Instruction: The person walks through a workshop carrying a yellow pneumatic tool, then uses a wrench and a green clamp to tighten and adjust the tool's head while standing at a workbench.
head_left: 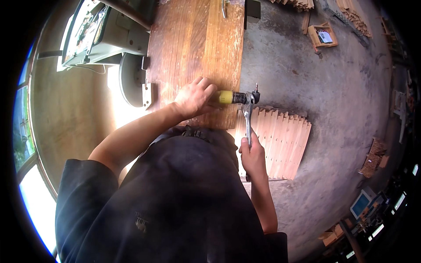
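Note:
My left hand (195, 97) is wrapped round the body of a yellow and black power tool (225, 97), lying sideways at the right edge of the wooden bench (193, 48). Past that edge sticks out its black front end, with an angled head and a thin metal bit pointing away from me. In my right hand (253, 157) is the handle of a silver wrench (247, 125). The wrench's upper end meets the tool just behind the angled head; how its jaw sits there is too small to tell. My left palm hides the tool's rear part.
Below the bench's right edge, a stack of light wooden strips (280, 142) rests on the concrete floor (337, 96). Farther off is a wooden box (323, 36) with things inside. Left of the bench stands a grey machine (125, 37). A metal rod (224, 8) lies at the bench's far end.

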Motion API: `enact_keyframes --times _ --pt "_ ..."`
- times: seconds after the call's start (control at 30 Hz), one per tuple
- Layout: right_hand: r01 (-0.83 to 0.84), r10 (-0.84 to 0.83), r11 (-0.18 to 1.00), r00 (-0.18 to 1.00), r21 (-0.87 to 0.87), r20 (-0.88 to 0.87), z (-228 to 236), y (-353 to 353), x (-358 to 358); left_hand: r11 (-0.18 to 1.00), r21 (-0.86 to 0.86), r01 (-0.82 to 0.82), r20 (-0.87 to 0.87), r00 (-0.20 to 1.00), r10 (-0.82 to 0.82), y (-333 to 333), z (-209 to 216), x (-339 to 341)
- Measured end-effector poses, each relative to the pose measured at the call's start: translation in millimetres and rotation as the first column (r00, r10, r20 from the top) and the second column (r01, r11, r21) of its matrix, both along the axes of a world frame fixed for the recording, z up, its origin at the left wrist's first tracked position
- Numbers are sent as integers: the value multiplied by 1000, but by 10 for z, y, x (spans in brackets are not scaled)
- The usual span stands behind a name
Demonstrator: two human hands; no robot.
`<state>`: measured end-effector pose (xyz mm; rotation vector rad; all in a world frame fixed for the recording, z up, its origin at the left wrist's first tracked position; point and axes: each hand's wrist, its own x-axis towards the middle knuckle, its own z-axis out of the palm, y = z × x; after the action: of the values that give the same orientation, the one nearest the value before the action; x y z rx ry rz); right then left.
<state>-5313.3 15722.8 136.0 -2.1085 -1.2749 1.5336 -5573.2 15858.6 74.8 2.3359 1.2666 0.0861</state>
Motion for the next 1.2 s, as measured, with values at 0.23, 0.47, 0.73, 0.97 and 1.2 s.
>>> enact_keyframes --times 0.23,0.47,0.73,0.97,1.2 --pt "-43 37 993 998 114 53 -58 -77 25 994 80 71 -36 997 -69 14 81 51" --pt "-43 39 991 999 124 33 -117 -38 -1 977 184 106 -64 993 -95 12 -32 462" --pt "-169 161 985 977 42 140 49 91 10 981 61 184 -158 972 -173 109 -61 512" --pt "-170 170 985 979 -12 109 -120 227 5 983 76 169 -108 981 -160 223 -35 512" --pt "-58 42 995 982 84 182 -757 7 -79 983 159 87 -105 992 -71 206 -56 499"
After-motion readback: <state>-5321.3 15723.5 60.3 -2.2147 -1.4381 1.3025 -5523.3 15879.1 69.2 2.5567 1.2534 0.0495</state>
